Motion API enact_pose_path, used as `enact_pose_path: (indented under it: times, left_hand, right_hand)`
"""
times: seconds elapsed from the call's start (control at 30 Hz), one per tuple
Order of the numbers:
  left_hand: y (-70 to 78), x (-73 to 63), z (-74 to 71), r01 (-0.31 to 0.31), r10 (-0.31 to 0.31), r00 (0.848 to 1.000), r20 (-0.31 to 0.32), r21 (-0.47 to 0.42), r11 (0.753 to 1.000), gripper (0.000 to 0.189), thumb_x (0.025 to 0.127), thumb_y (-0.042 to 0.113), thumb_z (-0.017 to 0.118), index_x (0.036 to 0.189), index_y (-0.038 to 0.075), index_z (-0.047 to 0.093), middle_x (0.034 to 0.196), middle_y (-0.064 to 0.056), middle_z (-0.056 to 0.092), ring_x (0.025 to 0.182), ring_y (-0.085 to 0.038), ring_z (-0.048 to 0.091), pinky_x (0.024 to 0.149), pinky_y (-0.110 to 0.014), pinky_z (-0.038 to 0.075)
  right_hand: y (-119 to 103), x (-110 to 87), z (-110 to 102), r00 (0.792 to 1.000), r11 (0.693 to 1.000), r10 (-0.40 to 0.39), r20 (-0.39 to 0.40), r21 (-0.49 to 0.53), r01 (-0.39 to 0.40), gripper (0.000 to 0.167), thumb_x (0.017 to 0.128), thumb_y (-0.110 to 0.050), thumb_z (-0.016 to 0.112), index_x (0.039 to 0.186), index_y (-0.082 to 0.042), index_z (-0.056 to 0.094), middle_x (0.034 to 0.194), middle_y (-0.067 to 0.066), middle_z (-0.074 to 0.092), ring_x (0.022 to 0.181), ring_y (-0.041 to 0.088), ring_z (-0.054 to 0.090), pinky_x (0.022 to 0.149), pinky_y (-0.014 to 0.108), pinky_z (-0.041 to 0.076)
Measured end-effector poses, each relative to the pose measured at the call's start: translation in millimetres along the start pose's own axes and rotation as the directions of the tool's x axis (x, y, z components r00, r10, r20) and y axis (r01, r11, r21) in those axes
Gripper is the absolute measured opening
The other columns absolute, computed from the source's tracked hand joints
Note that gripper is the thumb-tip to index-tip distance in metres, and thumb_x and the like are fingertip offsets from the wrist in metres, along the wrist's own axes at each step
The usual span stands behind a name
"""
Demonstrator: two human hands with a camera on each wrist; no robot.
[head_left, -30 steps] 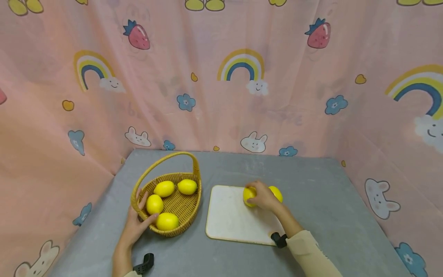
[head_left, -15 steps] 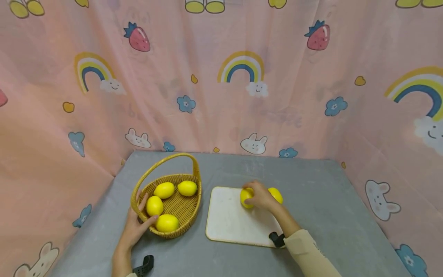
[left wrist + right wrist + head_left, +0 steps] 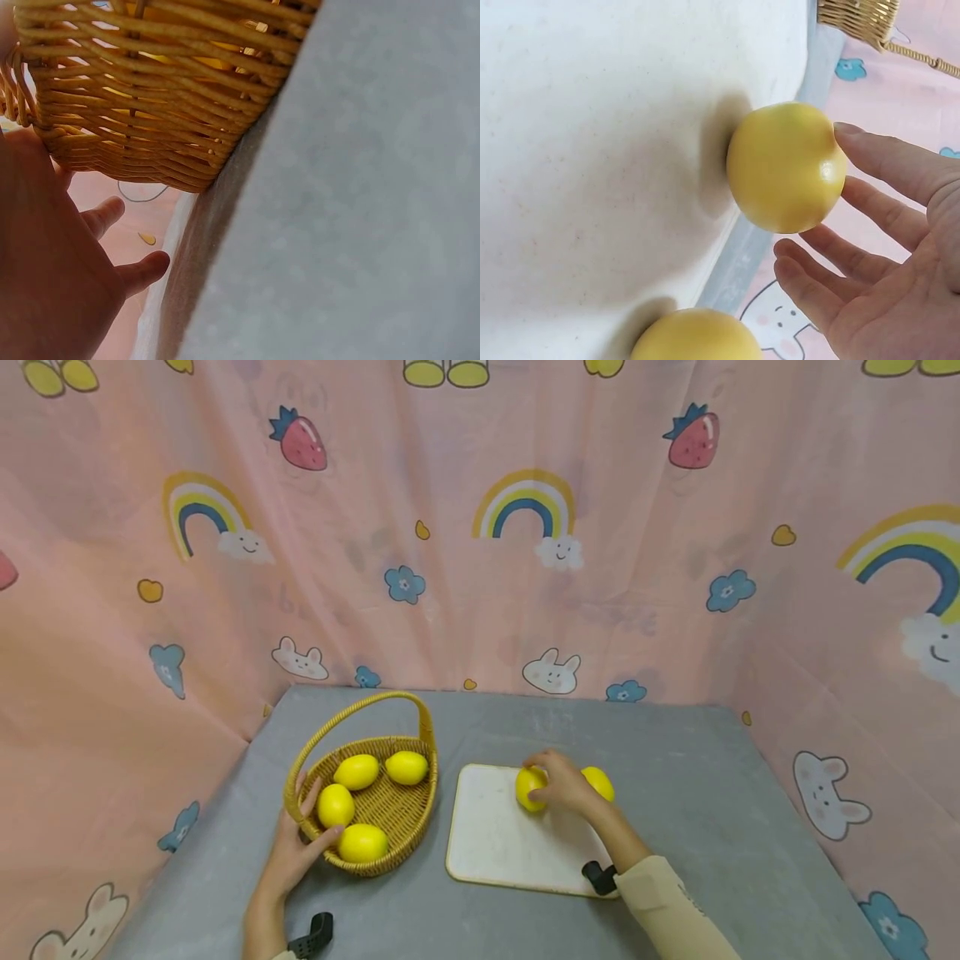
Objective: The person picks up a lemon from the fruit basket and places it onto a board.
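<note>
In the head view my left hand (image 3: 288, 843) holds the near-left rim of a woven basket (image 3: 408, 839), thumb over the edge. Several yellow lemons (image 3: 363, 843) lie inside it. The left wrist view shows the basket's side (image 3: 165, 105) up close, with two fingers extended below it. My right hand (image 3: 564, 783) has thumb and fingers around a lemon (image 3: 529, 789) on a white board (image 3: 487, 835). That lemon (image 3: 786, 169) touches the fingertips in the right wrist view. A second lemon (image 3: 599, 782) sits just right of the hand, partly hidden by it.
Grey cloth covers the table (image 3: 675, 793). A pink printed curtain (image 3: 450, 627) encloses the back and both sides. The basket's tall handle (image 3: 360, 703) arches above the lemons. Between basket and board runs a narrow strip of table.
My right hand and its lemon have shifted slightly left along the board. The left hand, basket and other lemons stay where they were.
</note>
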State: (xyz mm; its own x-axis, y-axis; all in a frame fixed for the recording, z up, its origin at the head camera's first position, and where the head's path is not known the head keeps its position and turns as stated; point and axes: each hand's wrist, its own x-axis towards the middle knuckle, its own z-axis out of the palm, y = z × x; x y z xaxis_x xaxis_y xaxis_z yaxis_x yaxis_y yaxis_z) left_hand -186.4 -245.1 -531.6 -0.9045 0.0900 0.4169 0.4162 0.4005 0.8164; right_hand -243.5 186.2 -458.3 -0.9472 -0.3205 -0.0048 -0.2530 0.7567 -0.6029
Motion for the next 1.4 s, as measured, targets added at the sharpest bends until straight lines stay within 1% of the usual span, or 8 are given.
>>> enact_pose_path:
  times: [0.27, 0.43, 0.57, 0.63, 0.7, 0.87, 1.07, 1.4]
  left_hand:
    - [-0.1, 0.6, -1.0, -0.001, 0.001, 1.000, -0.003, 0.008, 1.000, 0.083, 0.083, 0.001, 0.075, 0.153, -0.003, 0.032, 0.164, -0.021, 0.006, 0.145, -0.052, 0.002, 0.106, -0.075, 0.004]
    - [3.2, 1.9, -2.3, -0.005, 0.005, 1.000, -0.003, -0.004, 1.000, 0.083, 0.083, 0.000, 0.075, 0.153, -0.003, 0.031, 0.164, -0.020, 0.006, 0.145, -0.052, 0.001, 0.106, -0.075, 0.004]
    - [4.7, 3.9, -2.9, -0.019, 0.019, 1.000, -0.007, -0.006, 1.000, 0.083, 0.082, -0.002, 0.075, 0.152, -0.004, 0.032, 0.163, -0.023, 0.007, 0.144, -0.053, 0.002, 0.105, -0.075, 0.005]
    - [4.6, 5.4, -2.7, -0.029, 0.029, 1.000, -0.012, 0.001, 1.000, 0.083, 0.080, -0.003, 0.076, 0.152, -0.005, 0.034, 0.162, -0.026, 0.009, 0.144, -0.054, 0.003, 0.105, -0.075, 0.006]
    - [4.5, 6.9, -2.3, -0.035, 0.036, 0.999, -0.011, 0.006, 0.999, 0.083, 0.079, -0.004, 0.076, 0.151, -0.006, 0.034, 0.161, -0.029, 0.010, 0.144, -0.055, 0.005, 0.105, -0.075, 0.006]
    - [2.6, 8.2, 0.0, -0.063, 0.063, 0.998, -0.013, 0.017, 0.998, 0.085, 0.076, -0.005, 0.078, 0.150, -0.007, 0.036, 0.159, -0.032, 0.013, 0.142, -0.058, 0.008, 0.104, -0.076, 0.009]
    - [0.5, 6.0, 1.7, -0.064, 0.065, 0.998, -0.018, 0.017, 0.998, 0.083, 0.077, -0.005, 0.077, 0.150, -0.007, 0.036, 0.158, -0.034, 0.012, 0.141, -0.057, 0.008, 0.103, -0.076, 0.009]
    - [0.9, 0.5, 0.9, -0.050, 0.051, 0.999, -0.019, 0.009, 0.999, 0.080, 0.080, -0.003, 0.075, 0.149, -0.009, 0.035, 0.159, -0.034, 0.010, 0.141, -0.059, 0.006, 0.104, -0.075, 0.008]
  right_hand:
    - [-17, 5.5, -2, 0.995, 0.999, -0.038, -0.089, 0.015, 0.040, 0.043, 0.083, -0.001, 0.078, 0.124, 0.003, 0.065, 0.127, 0.023, 0.057, 0.119, 0.042, 0.054, 0.098, 0.054, 0.045]
    - [-51, 17.0, 6, 0.969, 0.974, -0.196, -0.151, 0.081, 0.210, 0.036, 0.085, -0.001, 0.076, 0.121, 0.001, 0.068, 0.123, 0.019, 0.062, 0.116, 0.038, 0.057, 0.098, 0.051, 0.046]
    - [-89, 26.2, 22, 0.929, 0.889, -0.367, -0.050, 0.275, 0.367, 0.032, 0.090, 0.002, 0.069, 0.122, 0.005, 0.067, 0.121, 0.021, 0.065, 0.112, 0.039, 0.060, 0.097, 0.048, 0.048]
    - [-106, 30.0, 34, 0.904, 0.847, -0.426, 0.044, 0.370, 0.381, 0.031, 0.092, 0.002, 0.066, 0.123, 0.006, 0.066, 0.120, 0.019, 0.067, 0.112, 0.036, 0.062, 0.096, 0.046, 0.049]
    - [-121, 33.0, 48, 0.875, 0.833, -0.467, 0.126, 0.395, 0.388, 0.029, 0.093, 0.001, 0.066, 0.122, 0.005, 0.067, 0.119, 0.016, 0.069, 0.112, 0.033, 0.063, 0.096, 0.043, 0.050]
    - [-147, 36.5, 79, 0.851, 0.861, -0.480, 0.214, 0.303, 0.409, 0.030, 0.090, -0.001, 0.070, 0.120, 0.003, 0.069, 0.118, 0.012, 0.070, 0.112, 0.025, 0.064, 0.093, 0.032, 0.051]
    - [-161, 37.2, 105, 0.858, 0.889, -0.458, 0.234, 0.099, 0.448, 0.039, 0.089, -0.014, 0.076, 0.125, -0.002, 0.068, 0.122, 0.007, 0.069, 0.109, 0.013, 0.064, 0.088, 0.020, 0.048]
    - [-169, 31.3, 125, 0.872, 0.885, -0.425, 0.243, -0.090, 0.457, 0.048, 0.084, -0.026, 0.082, 0.126, -0.007, 0.068, 0.116, -0.001, 0.071, 0.102, 0.008, 0.064, 0.084, 0.021, 0.048]
